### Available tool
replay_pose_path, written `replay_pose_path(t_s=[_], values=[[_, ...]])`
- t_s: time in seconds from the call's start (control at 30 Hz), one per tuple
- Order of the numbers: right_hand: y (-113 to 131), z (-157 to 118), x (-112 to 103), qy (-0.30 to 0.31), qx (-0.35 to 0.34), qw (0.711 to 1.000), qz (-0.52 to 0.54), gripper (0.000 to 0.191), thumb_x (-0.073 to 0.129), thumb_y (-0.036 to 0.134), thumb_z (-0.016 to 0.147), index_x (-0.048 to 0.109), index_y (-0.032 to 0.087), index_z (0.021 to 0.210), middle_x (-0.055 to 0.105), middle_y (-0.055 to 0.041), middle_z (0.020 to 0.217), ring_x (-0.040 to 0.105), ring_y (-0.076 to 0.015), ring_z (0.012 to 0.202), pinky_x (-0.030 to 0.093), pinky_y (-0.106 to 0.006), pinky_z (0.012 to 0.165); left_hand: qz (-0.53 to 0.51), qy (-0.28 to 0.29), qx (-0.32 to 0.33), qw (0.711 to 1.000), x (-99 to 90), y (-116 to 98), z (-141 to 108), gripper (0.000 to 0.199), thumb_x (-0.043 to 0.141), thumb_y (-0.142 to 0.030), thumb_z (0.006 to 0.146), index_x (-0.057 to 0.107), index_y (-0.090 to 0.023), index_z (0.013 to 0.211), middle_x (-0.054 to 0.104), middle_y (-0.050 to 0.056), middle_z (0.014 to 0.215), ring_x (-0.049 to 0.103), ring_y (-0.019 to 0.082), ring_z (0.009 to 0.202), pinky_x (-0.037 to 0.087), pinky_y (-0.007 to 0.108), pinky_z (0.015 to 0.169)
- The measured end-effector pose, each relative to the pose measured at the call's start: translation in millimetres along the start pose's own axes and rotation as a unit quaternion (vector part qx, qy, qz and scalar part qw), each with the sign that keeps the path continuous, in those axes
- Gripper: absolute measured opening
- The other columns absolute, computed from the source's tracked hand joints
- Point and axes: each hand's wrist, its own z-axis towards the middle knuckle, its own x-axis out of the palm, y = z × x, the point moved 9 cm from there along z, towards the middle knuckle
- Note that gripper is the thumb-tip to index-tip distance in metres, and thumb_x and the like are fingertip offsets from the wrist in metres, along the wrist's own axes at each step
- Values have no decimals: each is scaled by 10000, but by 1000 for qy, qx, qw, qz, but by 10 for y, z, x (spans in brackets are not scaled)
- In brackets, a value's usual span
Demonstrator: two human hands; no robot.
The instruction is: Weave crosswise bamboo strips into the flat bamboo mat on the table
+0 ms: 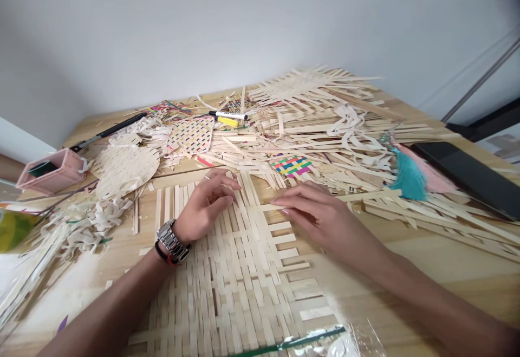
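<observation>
A half-woven mat (227, 270) of pale, flat bamboo strips lies in front of me, with loose strip ends along its right side. Over its upper part, my left hand (209, 202) is closed, thumb and fingers pinched at an upright strip (244, 208). My right hand (314, 208) is closed too, its fingertips on the right end of a crosswise strip (266, 207) at the weave's top right. A watch (173, 240) sits on my left wrist. At the mat's near edge runs a green strip (300, 339), beside clear plastic.
Loose strips (300, 124) heap along the back, with a marker (229, 115) and small woven pieces (189, 136). A round woven piece (125, 167) and pink basket (51, 175) stand left. Tassels (410, 175) and a black phone (467, 175) lie right.
</observation>
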Motion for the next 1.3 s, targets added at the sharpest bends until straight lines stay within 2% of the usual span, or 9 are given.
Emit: replay_pose_path(t_s=[0.2, 0.43, 0.63, 0.8, 0.9, 1.03, 1.13, 1.23, 1.3], values=[[47, -8, 16, -6, -18, 1000, -13, 284, 550, 163, 1045, 750, 299, 1196, 776, -49, 1088, 696, -236, 1035, 555, -470, 938, 16, 1, 4, 1000, -3, -18, 2, 177, 659, -194, 924, 765, -206, 1064, 558, 96, 1330, 673, 171, 885, 606, 372, 809], [0, -34, 1, -20, -33, 994, -98, 247, 597, 186, 1033, 708, 257, 1242, 780, -48, 1122, 683, -244, 1022, 510, -488, 977, 17, 4, 9, 1000, -7, -19, 8, 176, 655, -189, 921, 769, -209, 1053, 563, 86, 1325, 662, 166, 913, 605, 357, 833], [-59, -47, 38, -5, -26, 993, -114, 135, 639, 217, 1024, 729, 242, 1121, 769, -49, 1124, 668, -258, 1048, 487, -479, 957, 18, 6, 2, 1000, -3, -6, 7, 180, 656, -175, 911, 767, -205, 1049, 560, 92, 1341, 671, 159, 878, 607, 361, 811], [-47, -34, 20, -4, -24, 994, -106, 116, 611, 217, 1038, 724, 241, 1058, 767, -46, 1101, 665, -245, 1047, 478, -444, 945, 21, 5, 12, 1000, -1, -32, 10, 178, 660, -171, 898, 768, -200, 1036, 572, 94, 1310, 645, 165, 900, 599, 339, 785], [8, -31, -30, -21, -32, 991, -127, 156, 595, 224, 1050, 747, 255, 1068, 749, -52, 1073, 646, -242, 1027, 466, -424, 917, 23, 7, 10, 1000, 1, -35, 7, 193, 647, -175, 908, 772, -205, 1052, 571, 91, 1328, 653, 159, 890, 597, 352, 809], [87, -39, -141, -64, -29, 976, -206, 169, 630, 270, 1043, 793, 295, 1079, 720, -50, 975, 594, -252, 942, 398, -420, 823, 21, 6, 3, 1000, 0, -19, 5, 201, 661, -176, 896, 784, -204, 1053, 569, 99, 1347, 652, 176, 930, 597, 353, 808], [161, -42, -180, -78, -44, 967, -237, 183, 623, 259, 1053, 802, 289, 1083, 734, -27, 890, 597, -228, 868, 356, -415, 786, 16, 4, 0, 1000, 2, -10, 8, 207, 662, -172, 888, 796, -206, 1042, 569, 104, 1362, 644, 190, 966, 590, 340, 789], [199, -44, -172, -68, -59, 969, -232, 213, 583, 241, 1075, 794, 247, 1099, 780, -10, 866, 653, -202, 809, 376, -410, 749, 18, 2, 0, 1000, 1, -15, 11, 201, 664, -179, 887, 800, -206, 1032, 582, 110, 1365, 640, 213, 1019, 585, 334, 780], [192, -53, -161, -60, -58, 974, -213, 223, 577, 221, 1072, 799, 228, 1088, 820, -15, 920, 709, -198, 806, 435, -403, 737, 25, -1, 0, 1000, -4, -21, 11, 196, 667, -187, 885, 800, -205, 1027, 600, 115, 1343, 633, 244, 1093, 588, 339, 791]])
